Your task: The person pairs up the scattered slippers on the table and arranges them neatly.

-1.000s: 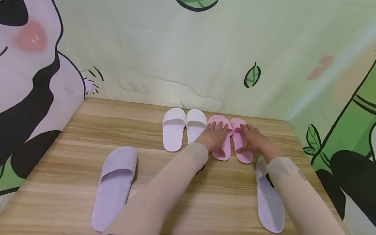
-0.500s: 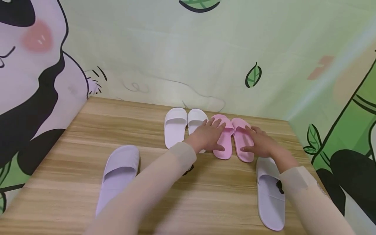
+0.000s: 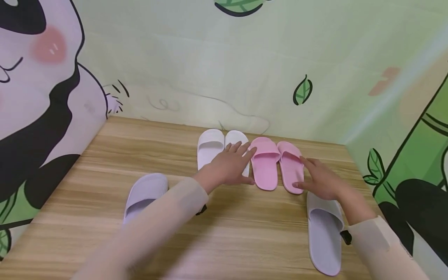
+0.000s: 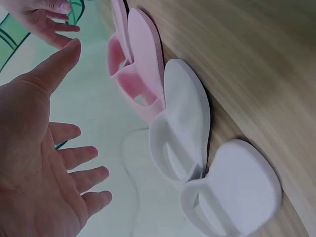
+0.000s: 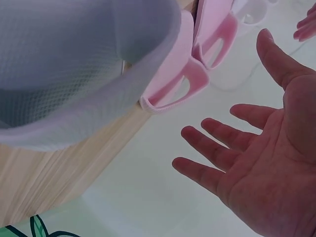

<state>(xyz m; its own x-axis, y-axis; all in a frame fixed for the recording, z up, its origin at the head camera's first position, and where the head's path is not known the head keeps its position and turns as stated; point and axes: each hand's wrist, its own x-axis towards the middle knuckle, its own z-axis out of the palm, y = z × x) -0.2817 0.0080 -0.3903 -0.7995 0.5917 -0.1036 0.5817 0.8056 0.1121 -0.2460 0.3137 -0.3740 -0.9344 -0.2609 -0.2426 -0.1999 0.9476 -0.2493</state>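
Two pink slippers (image 3: 265, 171) (image 4: 143, 54) stand side by side against the back wall, just right of two white slippers (image 3: 211, 147) (image 4: 185, 98). My left hand (image 3: 229, 163) (image 4: 39, 163) hovers over the right-hand white slipper with spread fingers, holding nothing and partly hiding it. Beside the right pink slipper (image 3: 291, 171) (image 5: 173, 64), my right hand (image 3: 322, 179) (image 5: 266, 148) is held up with its fingers apart and empty. A large lilac slipper (image 3: 324, 241) (image 5: 89, 59) lies below that hand.
Another lilac slipper (image 3: 148, 188) lies at the left, partly covered by my left sleeve (image 3: 154, 225). The wooden surface (image 3: 224, 241) ends at a pale green wall (image 3: 182, 70) with leaf drawings. A panda picture (image 3: 38, 93) covers the left wall.
Both hands have drawn apart from the pink slippers, the left one moving left over the white pair, the right one moving right. The pink slippers are now mostly uncovered.
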